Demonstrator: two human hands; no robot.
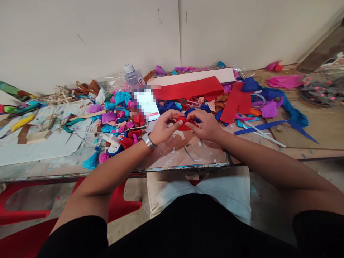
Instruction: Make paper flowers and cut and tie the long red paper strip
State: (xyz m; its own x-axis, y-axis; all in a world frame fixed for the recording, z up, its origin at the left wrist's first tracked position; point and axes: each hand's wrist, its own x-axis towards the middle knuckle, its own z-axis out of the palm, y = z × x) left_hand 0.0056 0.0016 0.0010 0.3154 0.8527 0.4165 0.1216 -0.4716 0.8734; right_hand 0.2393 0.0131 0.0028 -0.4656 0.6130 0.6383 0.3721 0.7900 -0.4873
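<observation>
A small red crepe-paper flower (184, 124) is held between both hands, a little above the table's near part. My left hand (166, 126), with a metal watch on the wrist, pinches it from the left, thumb on top. From the other side my right hand (206, 124) grips its right edge with thumb and fingers closed. Part of the flower is hidden by the fingers. Just beyond the hands lie a long red paper strip (192, 88) and shorter red strips (235, 104). A lit phone (153, 111), partly blurred out, leans near my left hand.
Paper flowers (109, 117) in several colours heap up on the left, beside a power strip (115, 147). A water bottle (133, 76) stands behind the phone. Blue strips (264, 126) and a ring of tape (258, 100) lie right. Teal-handled scissors (72, 123) are further left.
</observation>
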